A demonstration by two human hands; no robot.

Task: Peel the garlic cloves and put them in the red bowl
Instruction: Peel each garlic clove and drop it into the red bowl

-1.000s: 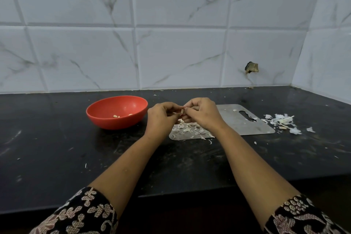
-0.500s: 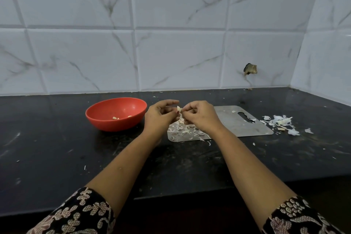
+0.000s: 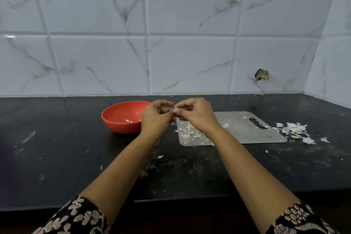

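My left hand [image 3: 155, 117] and my right hand [image 3: 195, 115] meet above the left end of a steel cutting board [image 3: 239, 133], fingertips pinching one small garlic clove [image 3: 175, 110] between them. Most of the clove is hidden by my fingers. Left of my hands stands the red bowl [image 3: 117, 119] with a few peeled cloves [image 3: 128, 120] at its bottom. Garlic skins [image 3: 190, 132] lie scattered on the board under my right hand.
A heap of garlic skins and pieces [image 3: 294, 129] lies on the black counter [image 3: 57, 148] to the right of the board. White marbled tiles form the back wall and right corner. Small flakes dot the counter near its front edge.
Both hands stay together on the clove, with the fingers shifting slightly. The camera has tilted, so the scene sits a little differently in the frame.
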